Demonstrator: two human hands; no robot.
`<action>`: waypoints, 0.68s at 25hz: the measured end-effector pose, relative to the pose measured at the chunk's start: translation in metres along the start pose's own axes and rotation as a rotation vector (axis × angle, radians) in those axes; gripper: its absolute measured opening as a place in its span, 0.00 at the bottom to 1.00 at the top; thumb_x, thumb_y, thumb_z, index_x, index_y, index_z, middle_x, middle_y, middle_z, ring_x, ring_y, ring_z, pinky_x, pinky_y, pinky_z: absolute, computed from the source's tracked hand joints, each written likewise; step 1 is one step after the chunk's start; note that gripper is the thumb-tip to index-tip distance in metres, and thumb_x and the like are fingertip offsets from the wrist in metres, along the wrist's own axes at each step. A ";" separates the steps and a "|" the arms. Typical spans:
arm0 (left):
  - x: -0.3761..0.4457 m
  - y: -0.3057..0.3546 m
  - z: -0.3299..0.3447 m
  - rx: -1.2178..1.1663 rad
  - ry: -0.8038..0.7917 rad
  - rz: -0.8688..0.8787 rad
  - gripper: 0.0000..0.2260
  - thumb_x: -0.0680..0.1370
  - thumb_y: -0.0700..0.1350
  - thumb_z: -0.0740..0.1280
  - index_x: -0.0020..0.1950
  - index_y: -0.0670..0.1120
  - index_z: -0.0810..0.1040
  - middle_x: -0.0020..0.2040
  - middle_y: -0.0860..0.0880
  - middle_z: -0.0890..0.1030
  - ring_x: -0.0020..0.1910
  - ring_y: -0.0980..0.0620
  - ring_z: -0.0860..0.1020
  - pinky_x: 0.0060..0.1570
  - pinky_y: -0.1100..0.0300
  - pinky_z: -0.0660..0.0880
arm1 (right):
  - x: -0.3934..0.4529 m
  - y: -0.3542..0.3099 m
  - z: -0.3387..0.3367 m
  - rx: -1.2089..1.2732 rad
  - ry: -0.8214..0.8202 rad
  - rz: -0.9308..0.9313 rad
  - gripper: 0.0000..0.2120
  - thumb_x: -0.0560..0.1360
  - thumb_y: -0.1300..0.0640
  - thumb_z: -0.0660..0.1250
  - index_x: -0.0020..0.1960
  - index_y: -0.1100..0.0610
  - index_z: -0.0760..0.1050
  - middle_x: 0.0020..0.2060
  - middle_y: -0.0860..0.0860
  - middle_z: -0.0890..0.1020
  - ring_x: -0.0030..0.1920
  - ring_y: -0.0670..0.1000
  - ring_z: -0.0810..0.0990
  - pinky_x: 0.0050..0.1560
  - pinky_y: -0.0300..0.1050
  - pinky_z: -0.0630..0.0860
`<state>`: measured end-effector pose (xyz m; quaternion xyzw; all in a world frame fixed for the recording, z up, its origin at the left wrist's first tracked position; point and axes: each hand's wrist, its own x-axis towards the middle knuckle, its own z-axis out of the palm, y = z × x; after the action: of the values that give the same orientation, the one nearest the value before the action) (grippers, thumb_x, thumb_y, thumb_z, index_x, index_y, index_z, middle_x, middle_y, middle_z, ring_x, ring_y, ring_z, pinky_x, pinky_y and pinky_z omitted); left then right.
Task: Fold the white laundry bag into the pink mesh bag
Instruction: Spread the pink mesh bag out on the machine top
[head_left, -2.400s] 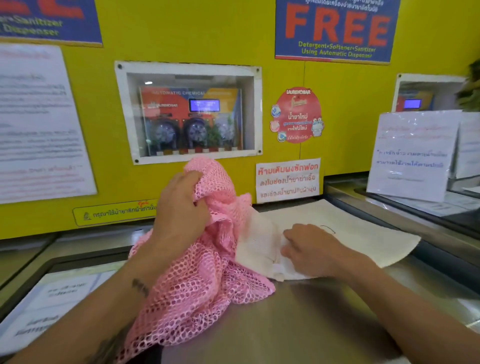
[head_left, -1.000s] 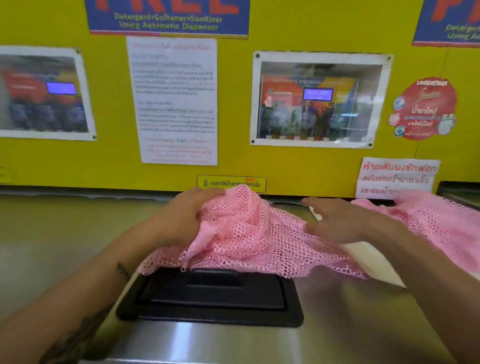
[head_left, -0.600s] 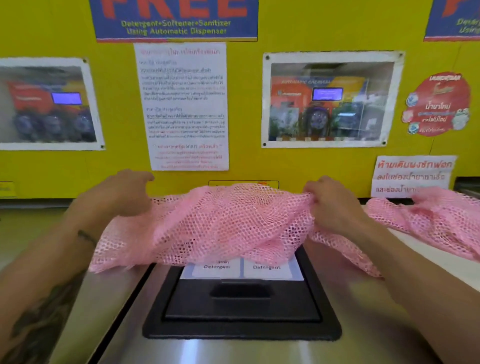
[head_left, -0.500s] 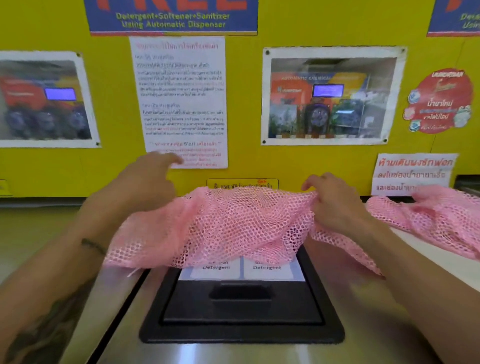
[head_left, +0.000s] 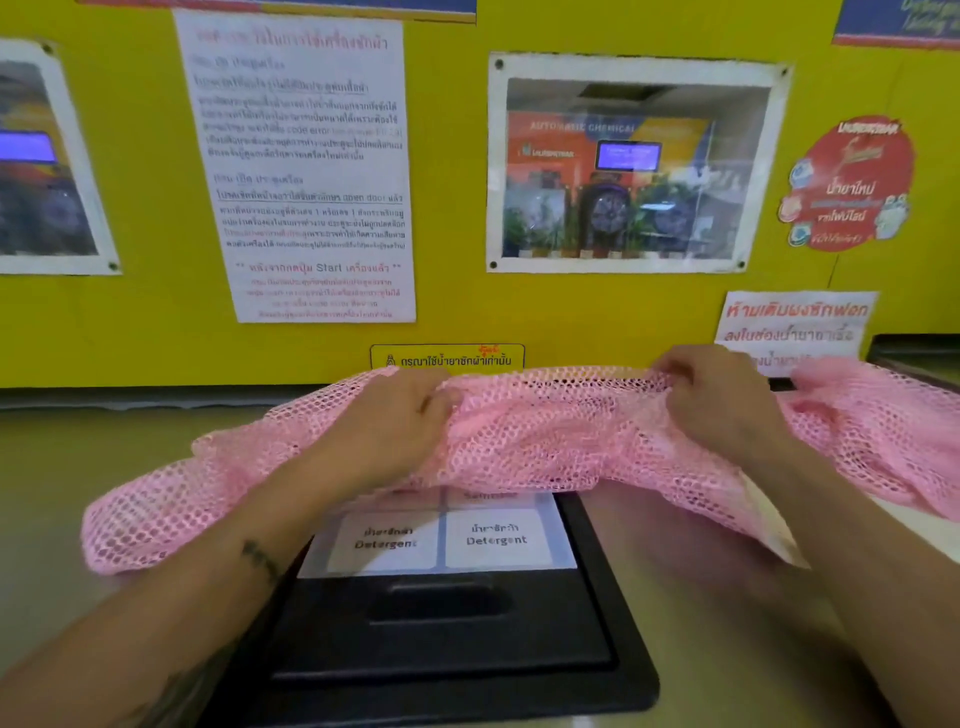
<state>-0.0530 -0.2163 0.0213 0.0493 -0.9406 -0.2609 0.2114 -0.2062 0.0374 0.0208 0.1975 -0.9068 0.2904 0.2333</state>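
Both grips are closed on 1 pink mesh bag (head_left: 545, 436): the left hand (head_left: 395, 421) bunches the open-weave netting under curled fingers, and the right hand (head_left: 717, 400) pinches its upper edge, knuckles raised. Between the 2 hands the soft, honeycomb-holed fabric is stretched into a rumpled band, held just above the bench (head_left: 701, 597); its left end droops down toward the steel and its right end trails off past the frame edge. Under the mesh by the right forearm, 1 pale, flat corner of the white laundry bag (head_left: 774, 530) shows, lying on the bench; the rest of it is covered. Below the netting sits 1 black, rectangular plastic lid (head_left: 441, 639) with a recessed pull, carrying 2 readable white "Detergent" labels (head_left: 496, 535). The bench is smooth brushed metal. Behind it rises a glossy yellow wall (head_left: 452, 156) with 1 printed paper notice (head_left: 306, 166) and 2 white-framed windows (head_left: 628, 166), the left one cut off.
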 end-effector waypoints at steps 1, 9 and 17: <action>0.000 0.006 -0.011 -0.093 0.103 -0.044 0.14 0.83 0.52 0.56 0.41 0.49 0.74 0.39 0.48 0.79 0.39 0.49 0.76 0.39 0.57 0.69 | 0.003 0.005 -0.004 -0.014 0.070 0.043 0.14 0.73 0.65 0.61 0.46 0.51 0.83 0.51 0.56 0.85 0.48 0.59 0.80 0.50 0.52 0.78; -0.012 0.024 -0.008 -0.086 0.091 -0.120 0.23 0.82 0.57 0.55 0.29 0.48 0.59 0.24 0.52 0.60 0.23 0.53 0.59 0.30 0.58 0.56 | -0.037 -0.044 -0.025 0.491 -0.582 -0.124 0.19 0.75 0.52 0.70 0.66 0.47 0.75 0.57 0.40 0.79 0.55 0.39 0.78 0.56 0.37 0.70; -0.038 0.073 -0.061 -0.353 -0.017 0.222 0.22 0.79 0.59 0.59 0.27 0.50 0.70 0.22 0.56 0.69 0.24 0.60 0.68 0.33 0.62 0.63 | -0.016 -0.014 -0.081 0.942 -0.404 -0.081 0.14 0.65 0.54 0.79 0.47 0.58 0.81 0.40 0.57 0.82 0.38 0.51 0.80 0.40 0.45 0.75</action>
<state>0.0084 -0.1746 0.0915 -0.0946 -0.8818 -0.3972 0.2362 -0.1613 0.0801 0.0767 0.3685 -0.6960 0.6143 -0.0497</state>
